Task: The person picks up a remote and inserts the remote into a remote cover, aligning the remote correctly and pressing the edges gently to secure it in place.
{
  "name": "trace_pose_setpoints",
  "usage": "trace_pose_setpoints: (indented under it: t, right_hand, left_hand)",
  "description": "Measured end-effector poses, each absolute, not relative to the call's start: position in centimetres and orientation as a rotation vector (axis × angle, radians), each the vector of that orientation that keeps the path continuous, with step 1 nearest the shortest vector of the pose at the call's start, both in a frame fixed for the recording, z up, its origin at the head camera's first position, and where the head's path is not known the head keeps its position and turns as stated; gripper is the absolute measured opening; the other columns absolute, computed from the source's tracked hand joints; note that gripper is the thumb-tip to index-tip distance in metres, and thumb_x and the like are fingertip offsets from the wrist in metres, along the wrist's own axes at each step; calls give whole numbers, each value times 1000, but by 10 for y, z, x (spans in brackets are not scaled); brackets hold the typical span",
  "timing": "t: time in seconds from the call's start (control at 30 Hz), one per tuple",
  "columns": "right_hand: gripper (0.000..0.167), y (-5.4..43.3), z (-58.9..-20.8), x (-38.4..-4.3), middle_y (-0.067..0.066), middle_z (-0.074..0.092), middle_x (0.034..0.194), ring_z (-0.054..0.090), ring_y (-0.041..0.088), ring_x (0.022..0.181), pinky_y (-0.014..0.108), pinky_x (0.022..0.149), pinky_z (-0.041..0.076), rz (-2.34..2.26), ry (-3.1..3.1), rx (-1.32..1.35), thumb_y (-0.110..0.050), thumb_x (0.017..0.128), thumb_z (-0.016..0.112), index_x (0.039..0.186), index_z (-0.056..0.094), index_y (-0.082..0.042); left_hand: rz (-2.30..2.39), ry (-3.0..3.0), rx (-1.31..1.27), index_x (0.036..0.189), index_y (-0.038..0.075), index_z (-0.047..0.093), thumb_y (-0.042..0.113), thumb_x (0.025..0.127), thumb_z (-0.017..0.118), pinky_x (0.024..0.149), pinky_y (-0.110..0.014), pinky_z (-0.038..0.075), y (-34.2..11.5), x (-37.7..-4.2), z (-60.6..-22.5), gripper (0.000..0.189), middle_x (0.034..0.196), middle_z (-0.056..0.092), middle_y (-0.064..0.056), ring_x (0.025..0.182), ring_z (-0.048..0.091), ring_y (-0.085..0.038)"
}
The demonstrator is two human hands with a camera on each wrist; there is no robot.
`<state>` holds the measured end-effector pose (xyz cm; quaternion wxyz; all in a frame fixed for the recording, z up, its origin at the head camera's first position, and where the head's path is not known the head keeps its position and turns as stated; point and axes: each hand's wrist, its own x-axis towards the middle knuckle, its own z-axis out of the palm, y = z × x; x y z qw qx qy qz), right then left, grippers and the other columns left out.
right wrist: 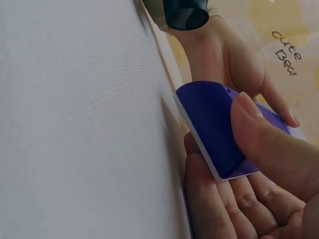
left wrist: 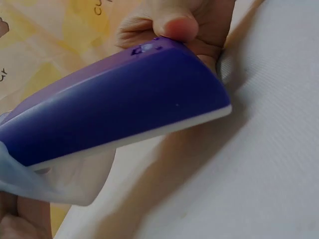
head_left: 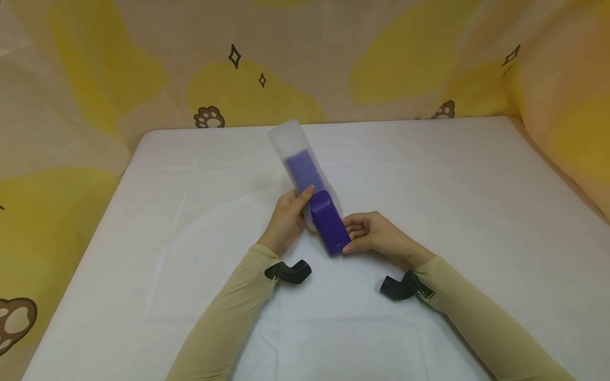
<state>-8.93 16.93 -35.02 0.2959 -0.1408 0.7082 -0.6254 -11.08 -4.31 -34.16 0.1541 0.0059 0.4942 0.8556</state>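
One purple object (head_left: 330, 223) lengthwise toward far-left

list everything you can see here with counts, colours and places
Oblong purple-and-white plastic block: 1, purple with white underside, between the hands
Frosted translucent plastic pouch: 1, whitish, at the block's far end
Rectangular shape seen through the pouch: 1, purple, beyond the block; cannot tell if joined
Flat white-covered table: 1, white, below the hands
Patterned fabric backdrop: 1 or more, cream and yellow, behind and beside the table
Curved plastic-looking wrist cameras: 2, black, one per wrist
Long fabric sleeves: 2, beige, on the forearms
Left hand: 1, bare, holding the pouch
Right hand: 1, bare, pinching the block's near end
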Motion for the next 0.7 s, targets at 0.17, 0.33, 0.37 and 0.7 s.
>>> trace_pose_setpoints:
  t: [0.17, 0.33, 0.37, 0.7]
  right_hand:
    - [51, 167, -350, -89, 12, 67, 97, 65, 17, 84, 26, 76, 55, -1670, 1904, -360, 8, 73, 75, 118, 53, 15]
    - [51, 166, -350, -88, 12, 67, 96, 65, 16, 83, 26, 76, 55, -1688, 1908, -339, 10, 72, 75, 118, 53, 16]
    - [51, 166, -350, -88, 13, 67, 96, 65, 16, 83, 26, 76, 55, -1693, 1908, -334, 10, 72, 75, 118, 53, 16]
    - [49, 167, -351, -87, 16, 67, 99, 66, 16, 84, 28, 78, 55, -1768, 1897, -261, 14, 72, 72, 116, 52, 19]
  left_hand:
    - [2424, 1550, 10, 123, -16, 47, 14, 100, 48, 86, -32, 52, -41, -111, -343, 38, 96, 67, -7, 88, 66, -13]
    - [2390, 1591, -6, 123, -15, 48, 15, 100, 48, 88, -33, 52, -40, -111, -344, 38, 99, 66, -10, 88, 65, -14]
    - [2382, 1590, -8, 123, -14, 48, 16, 100, 48, 87, -33, 52, -40, -111, -344, 38, 99, 66, -9, 88, 65, -13]
    - [2317, 1591, 18, 126, -12, 47, 18, 100, 48, 94, -33, 48, -40, -111, -345, 40, 113, 62, -18, 99, 62, -17]
